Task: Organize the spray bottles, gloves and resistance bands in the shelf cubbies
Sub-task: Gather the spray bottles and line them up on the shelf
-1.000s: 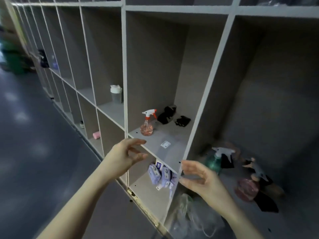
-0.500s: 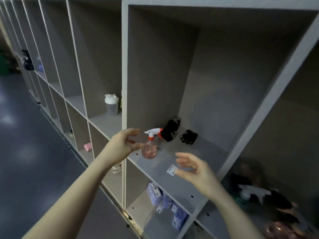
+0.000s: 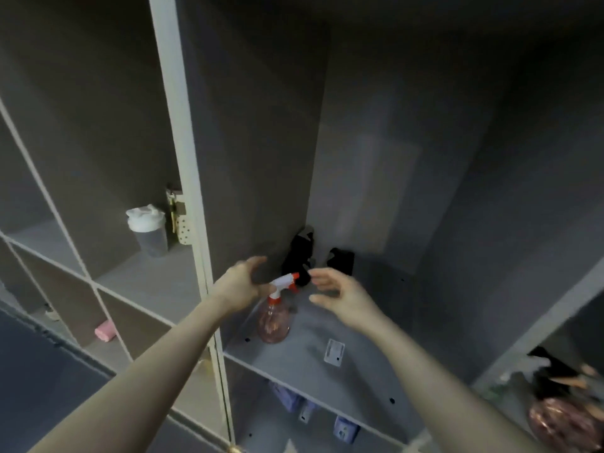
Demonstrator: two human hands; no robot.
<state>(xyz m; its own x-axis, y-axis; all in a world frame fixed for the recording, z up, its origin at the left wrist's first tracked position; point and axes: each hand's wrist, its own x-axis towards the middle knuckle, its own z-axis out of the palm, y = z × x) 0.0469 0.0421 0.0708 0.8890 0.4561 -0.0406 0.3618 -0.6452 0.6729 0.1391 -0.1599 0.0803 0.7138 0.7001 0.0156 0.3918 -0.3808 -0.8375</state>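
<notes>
Bottle (image 3: 274,318): stood upright on the shelf (image 3: 356,374), between both hands.
Left hand (image 3: 240,286): released, fingers spread, just beside the trigger.
Right hand (image 3: 343,294): released, nothing grasped.
Gloves (image 3: 299,253): behind the bottle.

Grey shelf board (image 3: 359,380) carries pink spray bottle (image 3: 274,322), black gloves (image 3: 341,261) (rear corner), white card (image 3: 334,352).

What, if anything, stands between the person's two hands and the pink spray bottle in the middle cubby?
Nothing visible does. The left hand and right hand are open on either side of the spray bottle, level with its white and red trigger head. The black gloves lie behind it, out of the way.
</notes>
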